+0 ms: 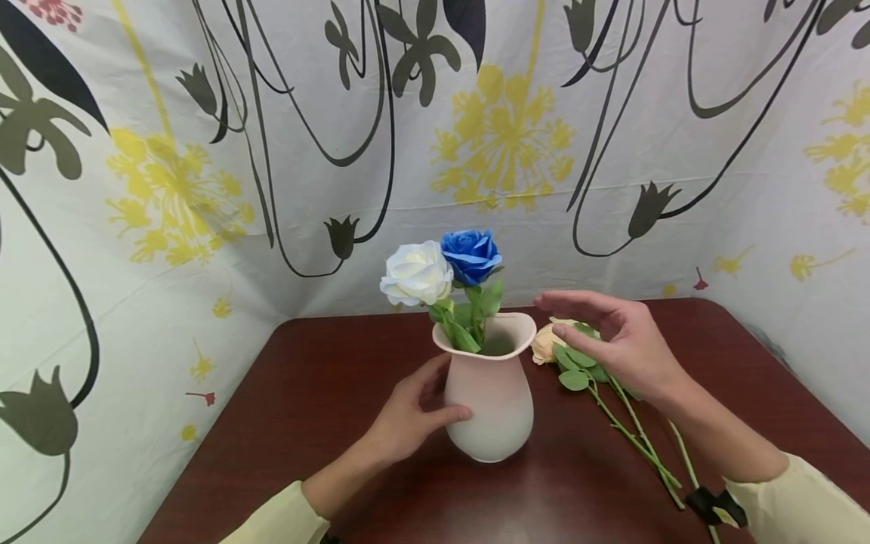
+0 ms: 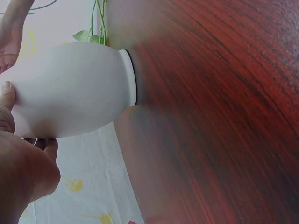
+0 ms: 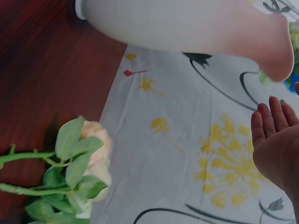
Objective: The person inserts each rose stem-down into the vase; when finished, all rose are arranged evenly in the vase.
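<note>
One vase [image 1: 489,412] is standing upright on the table [image 1: 340,363], whose left edge is running well apart from it; cut roses [image 1: 545,344] are lying to its right. The left hand [image 1: 411,415] is gripping the vase's side; the right hand [image 1: 632,340], fingers extended, is holding nothing near the rim. The right wrist view is revealing at least two lying blooms, partly hidden in the head view. Two roses, one white [image 1: 417,273], one blue [image 1: 471,257], are leaning inside the vase.

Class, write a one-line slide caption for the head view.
The left hand holds a white vase bearing a white rose and a blue rose; the right hand hovers beside it.
</note>
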Action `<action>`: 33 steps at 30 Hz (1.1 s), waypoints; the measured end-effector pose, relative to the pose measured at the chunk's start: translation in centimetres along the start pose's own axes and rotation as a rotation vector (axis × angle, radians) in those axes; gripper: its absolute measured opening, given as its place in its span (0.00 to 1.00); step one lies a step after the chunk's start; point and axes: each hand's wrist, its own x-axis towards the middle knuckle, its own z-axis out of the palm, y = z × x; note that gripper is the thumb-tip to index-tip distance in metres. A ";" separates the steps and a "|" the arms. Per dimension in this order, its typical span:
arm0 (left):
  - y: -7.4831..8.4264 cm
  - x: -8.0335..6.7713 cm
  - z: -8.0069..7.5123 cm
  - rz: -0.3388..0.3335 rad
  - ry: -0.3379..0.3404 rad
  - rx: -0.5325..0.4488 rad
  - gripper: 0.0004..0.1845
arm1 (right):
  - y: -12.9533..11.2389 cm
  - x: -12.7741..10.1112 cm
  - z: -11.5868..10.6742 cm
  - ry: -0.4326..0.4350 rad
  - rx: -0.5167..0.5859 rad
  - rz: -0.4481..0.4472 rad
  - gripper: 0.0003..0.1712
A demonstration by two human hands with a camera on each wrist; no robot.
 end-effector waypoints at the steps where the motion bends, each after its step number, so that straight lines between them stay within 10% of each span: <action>1: 0.0 0.0 0.0 0.000 0.000 0.000 0.40 | 0.1 -0.1 -0.2 0.004 0.001 0.014 0.23; 33: 0.2 0.0 -0.1 -0.006 -0.003 0.008 0.40 | 9.1 -6.5 -8.8 0.138 -0.140 0.471 0.29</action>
